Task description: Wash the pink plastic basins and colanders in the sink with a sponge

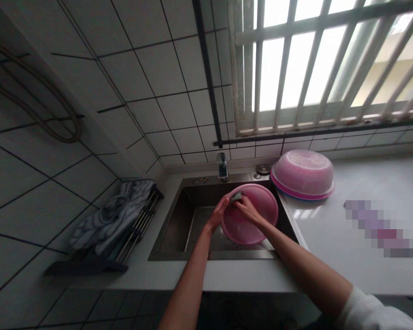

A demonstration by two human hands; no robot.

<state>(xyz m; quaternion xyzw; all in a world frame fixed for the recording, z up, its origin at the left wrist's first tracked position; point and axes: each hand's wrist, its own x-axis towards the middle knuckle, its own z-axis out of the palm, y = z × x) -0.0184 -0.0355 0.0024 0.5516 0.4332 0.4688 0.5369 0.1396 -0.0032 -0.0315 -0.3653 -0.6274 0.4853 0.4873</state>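
In the sink [177,231], a round pink basket [263,211] with a perforated-looking wall is tilted, its hollow side facing me. At its upper left rim, my left hand [220,212] is closed on the edge. My right hand [247,210] reaches over the basket and presses a small grey-green cloth [236,197] against that same rim, close to the left hand's fingers. The cloth is crumpled and partly covered by the fingers. Behind the basket stands the chrome faucet [222,165]; whether water runs from it I cannot tell.
Pink baskets [303,174] lie upside down, stacked, on the white counter [358,183] right of the sink. A drain strainer [263,169] sits at the sink's back right corner. Left, a metal rack [141,227] carries a striped grey cloth [113,213]. A barred window is behind.
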